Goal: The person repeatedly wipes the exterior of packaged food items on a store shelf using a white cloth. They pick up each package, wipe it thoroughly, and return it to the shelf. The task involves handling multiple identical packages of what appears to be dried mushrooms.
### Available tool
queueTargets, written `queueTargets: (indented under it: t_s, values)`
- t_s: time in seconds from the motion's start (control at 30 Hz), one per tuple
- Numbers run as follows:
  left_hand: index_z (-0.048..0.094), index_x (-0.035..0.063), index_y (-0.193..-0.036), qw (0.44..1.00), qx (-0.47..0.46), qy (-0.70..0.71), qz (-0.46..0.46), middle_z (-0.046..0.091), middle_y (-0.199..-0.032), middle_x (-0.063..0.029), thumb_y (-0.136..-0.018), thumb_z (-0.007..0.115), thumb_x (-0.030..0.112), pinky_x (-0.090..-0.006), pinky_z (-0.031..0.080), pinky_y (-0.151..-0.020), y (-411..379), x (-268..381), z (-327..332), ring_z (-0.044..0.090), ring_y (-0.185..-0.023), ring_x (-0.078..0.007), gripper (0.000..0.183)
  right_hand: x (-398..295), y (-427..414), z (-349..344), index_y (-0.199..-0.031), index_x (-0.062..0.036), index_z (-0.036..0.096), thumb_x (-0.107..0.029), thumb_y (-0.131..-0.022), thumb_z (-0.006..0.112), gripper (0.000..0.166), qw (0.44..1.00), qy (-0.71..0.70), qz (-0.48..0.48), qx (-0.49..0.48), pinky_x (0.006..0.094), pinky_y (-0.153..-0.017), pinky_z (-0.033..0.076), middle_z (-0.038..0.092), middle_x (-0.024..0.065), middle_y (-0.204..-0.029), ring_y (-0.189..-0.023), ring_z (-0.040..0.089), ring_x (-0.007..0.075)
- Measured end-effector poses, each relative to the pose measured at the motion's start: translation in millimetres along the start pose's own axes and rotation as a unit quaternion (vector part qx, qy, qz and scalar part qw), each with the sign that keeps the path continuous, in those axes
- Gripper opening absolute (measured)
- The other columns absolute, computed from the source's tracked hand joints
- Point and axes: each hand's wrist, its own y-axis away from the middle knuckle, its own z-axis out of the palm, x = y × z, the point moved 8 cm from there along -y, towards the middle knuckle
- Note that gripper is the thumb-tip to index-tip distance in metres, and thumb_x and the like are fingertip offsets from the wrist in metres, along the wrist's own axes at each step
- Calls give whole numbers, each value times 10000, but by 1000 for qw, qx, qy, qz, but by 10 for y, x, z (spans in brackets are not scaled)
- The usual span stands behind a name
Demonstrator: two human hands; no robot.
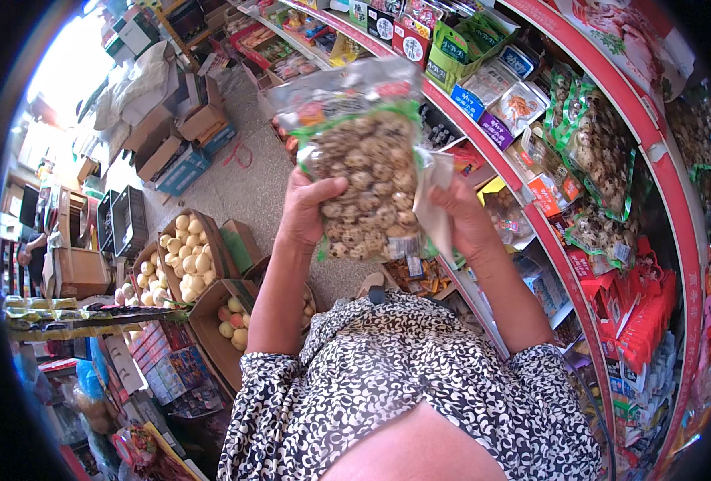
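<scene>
A clear plastic bag of speckled quail eggs with green edges is held up in front of my chest. My left hand grips its left side, the thumb lying across the front. At the bag's right edge, my right hand holds a folded white cloth or paper wipe against it. Its fingertips are partly hidden by the wipe. Similar green-edged egg bags lie on the shelf to the right, one upper bag and one lower bag.
Curved shelves with a red edge strip run close along my right, loaded with packaged snacks. Red packets stand on a lower tier. To the left are cartons of yellow fruit, a peach carton, black crates and opened cardboard boxes.
</scene>
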Motion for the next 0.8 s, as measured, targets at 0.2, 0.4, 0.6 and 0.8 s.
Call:
queueTargets:
  t_s: [0.2,0.4,0.6,0.8]
  values:
    - [348,-1,-1387,965,14,-258,41,594,-1218,-143,-740,810,215,-363,508,-901,-115,-84,43,613,-1052,-228,824,-52,2,83,-1225,-17,516,-118,-709,781,589,989,102,-78,73,339,-888,500,618,82,-1110,-974,615,187]
    - [121,66,-1496,989,-22,-106,102,284,-1479,-195,-635,842,476,-463,310,-1100,179,-236,575,322,-1362,-334,1195,-556,224,616,-1146,-69,584,-171,-644,794,553,625,659,-381,173,409,-692,514,611,150,-897,-824,624,352]
    - [375,6,-1357,993,-4,110,41,559,-1247,-134,-838,703,360,-384,461,-986,174,-286,324,578,-1123,-253,709,-94,447,1127,-1185,-20,603,-141,-773,603,430,428,778,-460,5,413,-721,525,604,174,-987,-897,613,322]
    - [435,3,-1305,989,62,131,28,601,-1182,-139,-918,610,238,-417,509,-921,135,-309,-8,615,-1053,-246,485,-134,570,971,-1109,0,637,-93,-745,645,376,575,706,-387,-147,389,-821,507,630,181,-1003,-894,623,308]
